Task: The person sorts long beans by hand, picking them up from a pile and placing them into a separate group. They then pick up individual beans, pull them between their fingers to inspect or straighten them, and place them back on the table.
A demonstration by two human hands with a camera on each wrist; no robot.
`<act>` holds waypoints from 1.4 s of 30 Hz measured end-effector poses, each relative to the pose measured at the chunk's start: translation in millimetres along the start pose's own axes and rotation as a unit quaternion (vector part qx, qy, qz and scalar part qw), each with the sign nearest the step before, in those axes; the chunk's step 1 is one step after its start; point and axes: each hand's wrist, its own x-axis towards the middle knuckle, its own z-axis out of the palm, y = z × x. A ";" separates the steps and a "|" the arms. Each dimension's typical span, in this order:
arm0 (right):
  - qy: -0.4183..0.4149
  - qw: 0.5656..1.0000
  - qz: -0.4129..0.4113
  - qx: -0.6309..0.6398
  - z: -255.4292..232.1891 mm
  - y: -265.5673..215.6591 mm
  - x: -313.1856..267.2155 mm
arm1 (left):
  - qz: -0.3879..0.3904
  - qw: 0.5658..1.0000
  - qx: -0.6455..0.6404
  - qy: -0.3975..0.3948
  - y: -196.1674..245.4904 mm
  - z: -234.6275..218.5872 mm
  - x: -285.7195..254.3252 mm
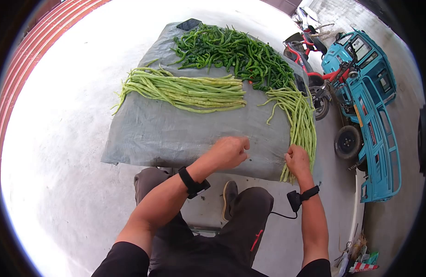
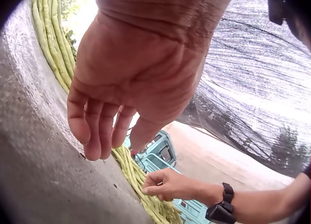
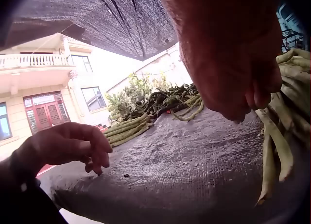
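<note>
My left hand (image 1: 230, 152) hovers over the near part of the grey sheet (image 1: 176, 134), its fingers loosely bent and nothing in them. The left wrist view shows the palm of the same hand (image 2: 131, 78) bare. On the right, my right hand (image 1: 298, 160) has bent fingers at the near end of a bundle of long green beans (image 1: 301, 117). Bean ends (image 3: 277, 146) hang close beside its fingertips in the right wrist view; whether it pinches one I cannot tell. Another bundle of long beans (image 1: 190, 91) lies crosswise at the left.
A heap of green chili peppers (image 1: 231, 53) covers the far side of the sheet. A dark flat object (image 1: 189, 24) lies at the far left corner. Beyond the right edge stand a blue cargo tricycle (image 1: 367, 101) and a red-framed vehicle (image 1: 310, 57).
</note>
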 end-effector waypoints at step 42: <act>-0.025 0.948 -0.229 0.220 16.3 -236.2 89.0 | -0.027 0.931 -0.238 0.275 -28.3 -63.1 -19.0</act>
